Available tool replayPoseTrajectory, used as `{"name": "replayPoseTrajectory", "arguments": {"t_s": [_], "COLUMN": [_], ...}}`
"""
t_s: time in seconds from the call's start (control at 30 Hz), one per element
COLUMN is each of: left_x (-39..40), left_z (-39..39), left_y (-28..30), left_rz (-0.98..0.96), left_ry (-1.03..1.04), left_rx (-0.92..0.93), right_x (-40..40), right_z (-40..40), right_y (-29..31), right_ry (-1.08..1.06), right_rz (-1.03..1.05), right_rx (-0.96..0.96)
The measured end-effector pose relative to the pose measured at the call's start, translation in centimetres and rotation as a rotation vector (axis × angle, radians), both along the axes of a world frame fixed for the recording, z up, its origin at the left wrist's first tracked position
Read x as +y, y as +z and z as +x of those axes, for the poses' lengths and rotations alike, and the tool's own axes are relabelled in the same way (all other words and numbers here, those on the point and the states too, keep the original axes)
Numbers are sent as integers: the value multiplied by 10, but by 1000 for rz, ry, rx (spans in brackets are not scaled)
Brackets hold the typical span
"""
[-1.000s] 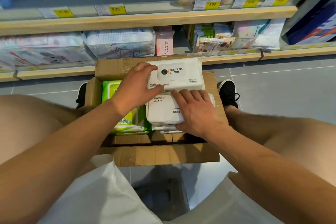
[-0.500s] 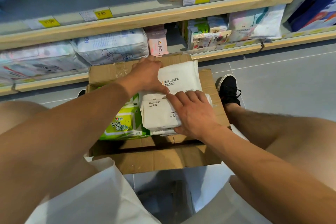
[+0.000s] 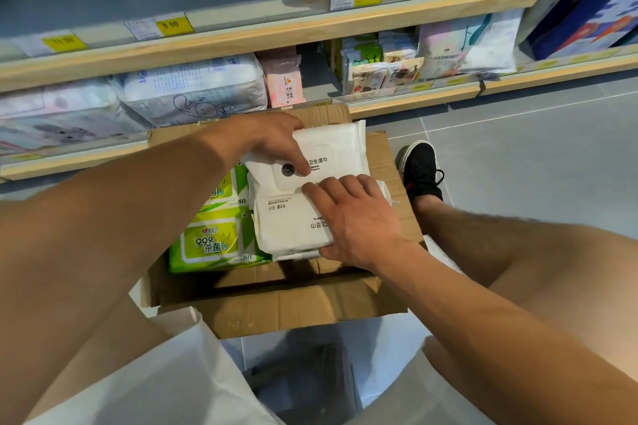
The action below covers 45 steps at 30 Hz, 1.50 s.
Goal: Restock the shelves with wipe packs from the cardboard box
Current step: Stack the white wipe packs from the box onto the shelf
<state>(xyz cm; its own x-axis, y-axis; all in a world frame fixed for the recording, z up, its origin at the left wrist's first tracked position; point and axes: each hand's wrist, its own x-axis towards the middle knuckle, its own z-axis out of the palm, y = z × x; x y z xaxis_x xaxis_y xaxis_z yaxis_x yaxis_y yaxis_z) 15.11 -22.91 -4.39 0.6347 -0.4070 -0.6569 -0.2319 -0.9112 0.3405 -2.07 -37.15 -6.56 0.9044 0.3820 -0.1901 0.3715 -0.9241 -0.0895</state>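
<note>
Hiding most of the box's interior, both forearms and 2 white wipe packs left only a strip of bare cardboard floor showing near the front flap of the cardboard box (image 3: 276,307). The left hand (image 3: 266,141) gripped the upper white pack (image 3: 338,152), thumb pressed on its face and fingers curled over its far edge, where their tips could not be made out. The right hand (image 3: 355,221) lay on the lower white pack (image 3: 293,224), fingers together and bent over its top edge, thumb tucked under the near corner. Green wipe packs (image 3: 214,245), marked 80, filled the box's left side, partly covered by the left wrist. Behind the box, the lower shelf (image 3: 414,100) held blurred soft packs right up to its lip, with a dark gap beside a pink pack (image 3: 284,83). Grey floor tiles (image 3: 518,155) lay open to the right, past a black shoe (image 3: 421,169).
</note>
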Motion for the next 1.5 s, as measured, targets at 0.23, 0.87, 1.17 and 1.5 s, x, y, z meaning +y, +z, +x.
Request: {"name": "replayPoseTrajectory", "arguments": {"t_s": [0.23,0.87,1.17,1.5], "left_x": [9,176,212,229], "left_z": [-13,-69,-45,10], "left_y": [7,70,90,99], "left_rz": [-26,-224,-324,-347], "left_ry": [-8,696,865,907], "left_rx": [-96,-574,-620,-657], "right_x": [0,40,68,109], "right_z": [3,36,115,233], "right_y": [2,25,71,140], "right_ry": [10,-426,-580,-439], "right_rz": [18,182,417,430], "right_rx": [-5,13,-227,-424]}}
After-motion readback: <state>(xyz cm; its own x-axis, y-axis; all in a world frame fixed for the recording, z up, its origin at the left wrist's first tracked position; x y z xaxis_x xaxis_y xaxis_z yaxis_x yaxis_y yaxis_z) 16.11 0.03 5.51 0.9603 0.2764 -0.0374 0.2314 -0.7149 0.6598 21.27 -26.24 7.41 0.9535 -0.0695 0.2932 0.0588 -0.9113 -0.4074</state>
